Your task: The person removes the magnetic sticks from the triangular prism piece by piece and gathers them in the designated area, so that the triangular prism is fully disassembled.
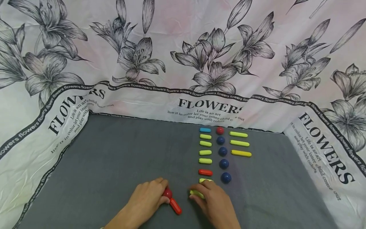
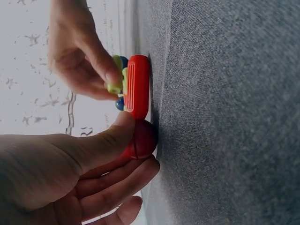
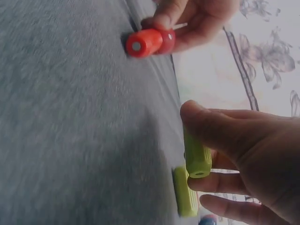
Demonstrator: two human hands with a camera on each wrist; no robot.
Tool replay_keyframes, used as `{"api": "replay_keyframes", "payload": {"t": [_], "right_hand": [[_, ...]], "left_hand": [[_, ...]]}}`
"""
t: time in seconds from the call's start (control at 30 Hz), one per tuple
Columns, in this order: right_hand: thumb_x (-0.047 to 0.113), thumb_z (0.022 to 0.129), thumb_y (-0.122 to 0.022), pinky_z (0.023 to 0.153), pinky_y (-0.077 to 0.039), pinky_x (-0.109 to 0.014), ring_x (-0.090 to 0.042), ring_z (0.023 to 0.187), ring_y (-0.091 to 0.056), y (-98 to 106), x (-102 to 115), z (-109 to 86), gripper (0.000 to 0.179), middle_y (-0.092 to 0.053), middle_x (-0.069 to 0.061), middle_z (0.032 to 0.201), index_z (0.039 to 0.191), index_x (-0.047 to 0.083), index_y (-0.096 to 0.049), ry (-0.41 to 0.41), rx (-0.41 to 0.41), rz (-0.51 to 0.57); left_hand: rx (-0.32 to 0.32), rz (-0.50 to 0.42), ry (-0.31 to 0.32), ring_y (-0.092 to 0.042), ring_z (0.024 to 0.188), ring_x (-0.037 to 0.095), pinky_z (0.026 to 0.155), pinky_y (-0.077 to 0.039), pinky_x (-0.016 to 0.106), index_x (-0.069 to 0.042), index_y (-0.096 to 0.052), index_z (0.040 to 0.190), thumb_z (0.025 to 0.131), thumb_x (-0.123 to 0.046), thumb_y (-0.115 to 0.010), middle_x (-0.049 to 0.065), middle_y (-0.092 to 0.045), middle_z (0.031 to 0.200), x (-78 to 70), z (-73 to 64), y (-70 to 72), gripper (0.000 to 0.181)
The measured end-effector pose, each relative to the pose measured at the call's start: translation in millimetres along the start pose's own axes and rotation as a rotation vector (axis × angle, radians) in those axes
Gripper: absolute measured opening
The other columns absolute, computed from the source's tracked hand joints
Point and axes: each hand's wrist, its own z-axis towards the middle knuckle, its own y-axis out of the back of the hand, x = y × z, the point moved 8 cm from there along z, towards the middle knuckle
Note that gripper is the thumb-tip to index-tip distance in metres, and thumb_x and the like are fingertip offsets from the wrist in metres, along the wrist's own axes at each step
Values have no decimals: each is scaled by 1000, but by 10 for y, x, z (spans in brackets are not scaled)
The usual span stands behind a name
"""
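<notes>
My left hand (image 1: 147, 199) pinches a red ball (image 2: 144, 139) between thumb and fingers, low over the grey cloth. A short red magnetic rod (image 1: 175, 206) touches that ball end-on and points toward the near right. In the right wrist view the red rod's free end shows a small metal disc. My right hand (image 1: 215, 200) holds a yellow-green magnetic rod (image 3: 197, 154) between thumb and fingers, a little to the right of the red pieces and apart from them. Just beyond the right fingers lies another yellow-green rod (image 1: 205, 180), partly covered by the hand in the head view.
A column of short rods holds a blue rod (image 1: 205, 130), several yellow-green ones and a red rod (image 1: 205, 172). Beside it runs a column with a red ball (image 1: 220, 130) and several blue balls (image 1: 223, 151). Longer yellowish rods (image 1: 239, 143) lie right. Flower-printed cloth (image 1: 137, 98) borders the grey surface.
</notes>
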Motion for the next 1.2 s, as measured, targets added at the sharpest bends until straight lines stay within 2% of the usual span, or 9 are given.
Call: {"api": "replay_keyframes", "payload": {"t": [0.17,0.4,0.83,1.1,1.2], "right_hand": [[29,82,-92,70,-52,-27,1,81,-53,56,-122,-87,26,-59,22,91,104,33,-79,-41,-10,7],[16,80,-94,77,-54,-27,0,89,-55,80,-259,-150,31,-61,21,96,104,29,-77,-99,-33,-41],[20,80,-94,78,-54,-30,1,89,-55,0,-386,-161,29,-61,23,95,101,31,-76,-126,-19,-33],[18,78,-95,78,-54,-31,0,91,-58,3,-351,-162,31,-62,22,95,100,30,-76,-90,-50,-34],[17,78,-96,78,-54,-31,0,91,-58,10,-341,-156,32,-63,22,96,101,30,-77,-78,-52,-34]], "left_hand": [[22,-31,1,-47,60,5,52,-45,28,-16,-68,92,79,-36,-90,-8,-57,81,4,8,-4,32],[-1,-21,-5,-48,60,5,53,-46,28,-15,-69,93,78,-36,-90,-8,-58,81,-13,-1,11,33],[12,-43,5,-45,60,4,53,-44,27,-15,-67,97,81,-36,-89,-9,-57,82,10,-15,-21,34],[106,-106,32,-47,61,4,54,-44,29,-19,-75,106,86,-39,-84,-10,-56,85,25,-2,-79,30],[119,-115,35,-47,61,4,54,-44,29,-20,-76,108,87,-40,-84,-10,-56,85,28,8,-82,30]]}}
